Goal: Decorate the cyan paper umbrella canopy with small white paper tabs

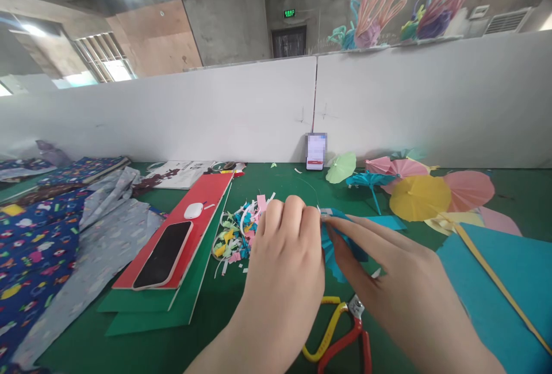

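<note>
My left hand is closed in a fist shape, knuckles towards me, over one side of a pleated blue paper piece. My right hand pinches at the top of this piece with thumb and forefinger, its other fingers stretched along behind. The two hands nearly meet there, and a thin wire or thread curves up from that spot. Most of the left fingertips are hidden. Below the hands lie pliers with one yellow and one red handle. A blue paper strip shows behind my right hand.
Paper scraps are heaped left of my hands. Further left a black phone rests on red board. Paper umbrellas, including a yellow one, stand at the right beyond blue sheets. A lit phone leans on the white partition.
</note>
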A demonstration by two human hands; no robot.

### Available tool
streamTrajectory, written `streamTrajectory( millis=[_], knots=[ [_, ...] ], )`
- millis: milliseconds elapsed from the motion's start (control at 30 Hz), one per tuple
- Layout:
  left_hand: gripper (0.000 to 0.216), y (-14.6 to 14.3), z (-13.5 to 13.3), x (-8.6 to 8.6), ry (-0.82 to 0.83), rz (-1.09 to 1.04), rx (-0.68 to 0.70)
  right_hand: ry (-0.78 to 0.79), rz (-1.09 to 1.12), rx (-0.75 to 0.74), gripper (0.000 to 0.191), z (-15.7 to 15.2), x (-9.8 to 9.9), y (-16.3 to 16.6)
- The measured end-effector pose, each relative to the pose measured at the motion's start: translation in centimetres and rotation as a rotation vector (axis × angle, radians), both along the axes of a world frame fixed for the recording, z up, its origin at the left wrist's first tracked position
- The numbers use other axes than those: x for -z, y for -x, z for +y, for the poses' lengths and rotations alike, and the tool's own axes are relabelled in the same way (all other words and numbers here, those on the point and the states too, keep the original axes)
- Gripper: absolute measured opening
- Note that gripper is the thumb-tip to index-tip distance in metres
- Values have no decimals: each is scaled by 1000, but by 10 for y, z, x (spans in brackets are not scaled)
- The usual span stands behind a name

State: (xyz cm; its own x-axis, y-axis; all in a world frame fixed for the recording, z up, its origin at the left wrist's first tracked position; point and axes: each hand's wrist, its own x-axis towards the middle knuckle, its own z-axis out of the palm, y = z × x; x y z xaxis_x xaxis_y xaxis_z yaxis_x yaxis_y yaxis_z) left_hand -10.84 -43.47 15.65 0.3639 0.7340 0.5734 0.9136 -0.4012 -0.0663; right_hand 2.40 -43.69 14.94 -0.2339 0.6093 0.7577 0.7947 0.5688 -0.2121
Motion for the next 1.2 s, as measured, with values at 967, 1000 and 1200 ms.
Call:
streamTrajectory(
  millis=[967,1000,1200],
  knots=[
    [77,25,-5,-9,186,53,205,295,-72,-23,24,1,0,-5],
    [79,24,-5,-8,181,73,208,306,-78,-24,24,1,0,-5],
    [70,27,-5,-7,118,35,179,294,-62,2,25,1,0,-7]
  ],
)
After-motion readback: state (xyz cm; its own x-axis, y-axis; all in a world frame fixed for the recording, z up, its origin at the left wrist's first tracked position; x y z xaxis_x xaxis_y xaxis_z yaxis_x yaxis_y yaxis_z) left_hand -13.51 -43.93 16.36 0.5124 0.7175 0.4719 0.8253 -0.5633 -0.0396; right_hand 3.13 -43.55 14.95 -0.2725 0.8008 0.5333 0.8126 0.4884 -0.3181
